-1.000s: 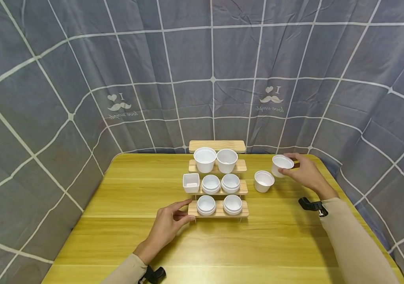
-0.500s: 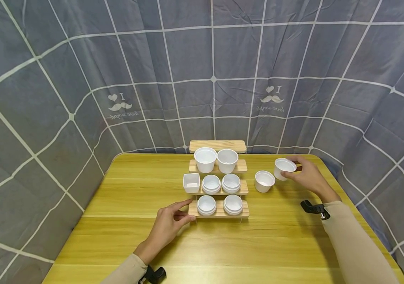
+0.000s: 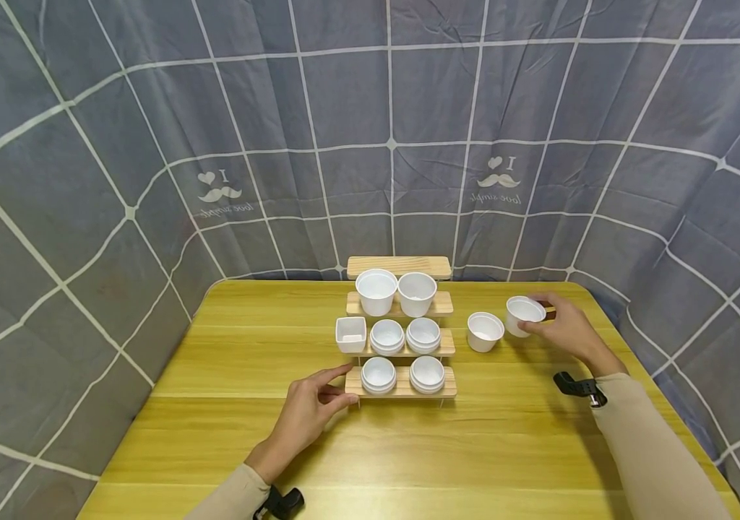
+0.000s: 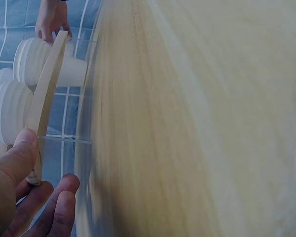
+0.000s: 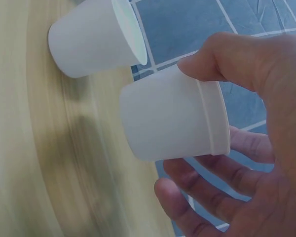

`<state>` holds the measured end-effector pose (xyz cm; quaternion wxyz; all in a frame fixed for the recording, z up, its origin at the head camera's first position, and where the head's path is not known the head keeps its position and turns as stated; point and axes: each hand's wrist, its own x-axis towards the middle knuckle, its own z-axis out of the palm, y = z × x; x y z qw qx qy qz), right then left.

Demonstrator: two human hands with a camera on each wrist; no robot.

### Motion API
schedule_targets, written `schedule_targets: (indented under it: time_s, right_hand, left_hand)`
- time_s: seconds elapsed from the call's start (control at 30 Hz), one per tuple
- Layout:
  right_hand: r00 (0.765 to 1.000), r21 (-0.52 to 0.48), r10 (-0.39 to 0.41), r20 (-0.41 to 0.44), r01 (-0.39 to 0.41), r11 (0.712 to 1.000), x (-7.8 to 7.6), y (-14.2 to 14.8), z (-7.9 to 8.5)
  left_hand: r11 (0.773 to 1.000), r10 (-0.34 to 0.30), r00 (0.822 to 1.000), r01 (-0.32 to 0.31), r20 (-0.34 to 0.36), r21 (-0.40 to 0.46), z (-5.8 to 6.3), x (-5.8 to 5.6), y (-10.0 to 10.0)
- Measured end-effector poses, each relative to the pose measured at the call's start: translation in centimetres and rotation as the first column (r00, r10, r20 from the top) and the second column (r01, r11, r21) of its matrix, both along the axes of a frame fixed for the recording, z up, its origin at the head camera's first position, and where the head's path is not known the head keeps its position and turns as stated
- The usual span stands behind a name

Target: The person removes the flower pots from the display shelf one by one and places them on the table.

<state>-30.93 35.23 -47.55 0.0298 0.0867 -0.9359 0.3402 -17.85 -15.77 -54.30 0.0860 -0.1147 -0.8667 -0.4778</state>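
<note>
Left hand point(image 3: 308, 412) pinches rack point(image 3: 402, 386) — cropped in left-wrist view — right hand point(image 3: 566, 328) holds cup point(image 5: 167, 118).

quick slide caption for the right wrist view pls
The right hand holds a white cup near a second white cup standing on the wood-grain table.

A yellow wood-grained tabletop point(image 3: 214, 404) with rounded far corners lies below the left fingers point(image 3: 331, 374) and the right fingers point(image 3: 551, 297). Beyond both, past its far edge, hangs a grey-blue fabric curtain point(image 3: 357, 180) gridded with white lines, creased, and wrapping round to either side of them. Farther back and left of the left fingers shows a white mirror-reversed heart, moustache and lettering print point(image 3: 219, 195); a matching white print point(image 3: 498, 177) sits beyond the right fingers, slightly to their left.
</note>
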Motion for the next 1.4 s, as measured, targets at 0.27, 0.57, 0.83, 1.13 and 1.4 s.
schedule_targets:
  time_s: [0.27,0.57,0.83,1.13,1.4]
  right_hand:
    - [1.000,-0.005,0.010,0.029,-0.010,1.000,0.0,0.2,-0.8]
    - [1.000,0.005,0.008,0.029,-0.008,1.000,0.3,0.2,-1.2]
    - [0.999,0.018,0.026,0.023,-0.027,0.999,0.6,0.3,-1.5]
    - [0.999,0.014,0.032,0.044,-0.033,0.999,0.7,0.6,-2.2]
    - [0.997,-0.007,0.050,0.053,-0.049,0.999,0.7,0.8,-2.7]
  left_hand:
    - [1.000,0.004,0.999,-0.004,0.034,-0.010,0.2,-0.1,0.0]
    - [1.000,0.007,0.999,-0.006,0.033,-0.010,0.2,-0.1,0.0]
    - [1.000,0.005,1.000,-0.005,0.031,-0.011,0.2,-0.1,0.0]
    - [1.000,0.003,1.000,-0.003,0.024,-0.017,0.2,-0.1,0.0]
    - [1.000,0.003,1.000,-0.002,0.025,-0.014,0.1,-0.1,0.0]
